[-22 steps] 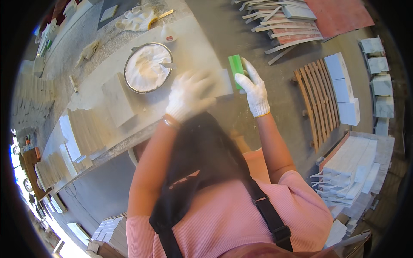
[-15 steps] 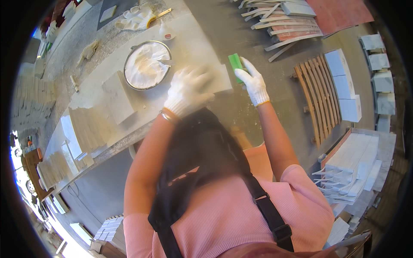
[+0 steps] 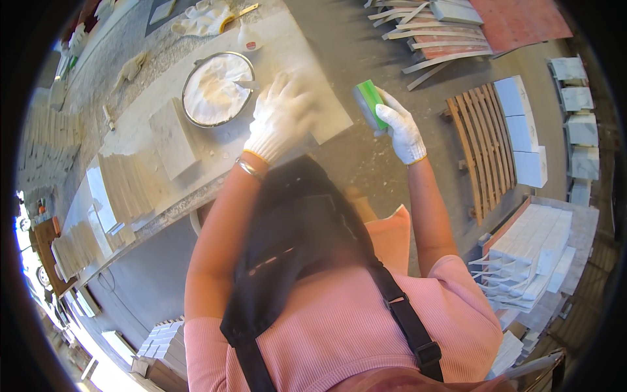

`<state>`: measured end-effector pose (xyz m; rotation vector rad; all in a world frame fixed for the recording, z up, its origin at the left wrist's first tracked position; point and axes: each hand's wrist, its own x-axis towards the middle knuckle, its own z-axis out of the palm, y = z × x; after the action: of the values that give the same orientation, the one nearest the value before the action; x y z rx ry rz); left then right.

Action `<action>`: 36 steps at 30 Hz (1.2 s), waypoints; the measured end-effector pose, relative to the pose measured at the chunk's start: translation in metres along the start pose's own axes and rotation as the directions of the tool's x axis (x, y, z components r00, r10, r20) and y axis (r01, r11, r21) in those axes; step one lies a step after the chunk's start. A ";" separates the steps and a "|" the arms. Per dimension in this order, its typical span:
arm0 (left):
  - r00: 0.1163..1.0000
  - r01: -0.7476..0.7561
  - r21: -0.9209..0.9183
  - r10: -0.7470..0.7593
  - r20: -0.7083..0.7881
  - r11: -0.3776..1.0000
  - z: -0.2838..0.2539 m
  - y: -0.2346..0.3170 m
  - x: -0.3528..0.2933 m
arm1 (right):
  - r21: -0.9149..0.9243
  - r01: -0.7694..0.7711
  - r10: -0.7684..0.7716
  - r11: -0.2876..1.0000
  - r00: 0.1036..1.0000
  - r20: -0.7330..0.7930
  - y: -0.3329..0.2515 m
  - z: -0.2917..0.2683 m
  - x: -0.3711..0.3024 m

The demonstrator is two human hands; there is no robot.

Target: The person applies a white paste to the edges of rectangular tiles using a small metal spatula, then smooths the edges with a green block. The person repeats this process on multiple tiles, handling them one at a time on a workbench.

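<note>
My left hand (image 3: 281,117), in a white knitted glove, is over the pale slab tabletop (image 3: 330,111), fingers stretched out and partly smeared by motion. Nothing shows in it. Just to its left stands a round bowl (image 3: 185,108) of white powder or paste (image 3: 212,88), with a flat blade-like piece (image 3: 246,84) lying over its right rim. My right hand (image 3: 403,130), gloved too, is closed round a green block with a grey face (image 3: 369,104), possibly a sanding block. It holds the block tilted, off the table's right edge.
On the table lie a flat stone tile (image 3: 175,140), a row of upright tiles (image 3: 127,186), a white bottle (image 3: 248,34) and spare gloves (image 3: 204,19). To the right stand a slatted wooden pallet (image 3: 483,150), white boxes (image 3: 522,130) and stacked white strips (image 3: 532,242).
My right hand has shifted right and slightly down with the green block, now turned so its grey face shows. The left hand remains over the table, its fingers clearer than before.
</note>
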<state>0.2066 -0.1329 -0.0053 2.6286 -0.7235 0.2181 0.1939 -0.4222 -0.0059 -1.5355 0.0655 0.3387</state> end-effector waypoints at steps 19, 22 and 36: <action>0.990 -0.018 0.321 0.062 -0.129 0.947 0.020 0.015 0.017 | -0.001 0.074 -0.074 0.997 0.995 0.073 0.007 0.024 0.006; 0.993 0.017 0.293 0.018 -0.116 0.956 0.024 0.014 0.017 | -0.211 0.145 -0.132 0.967 0.988 0.077 0.008 0.025 -0.001; 0.987 0.010 0.248 0.030 -0.156 0.969 0.022 0.015 0.018 | -0.308 0.138 -0.125 0.941 0.990 0.060 0.008 0.027 0.003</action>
<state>0.2151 -0.1624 -0.0152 2.8007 -0.6941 0.5483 0.1900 -0.3951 -0.0133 -1.8355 -0.1275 0.2816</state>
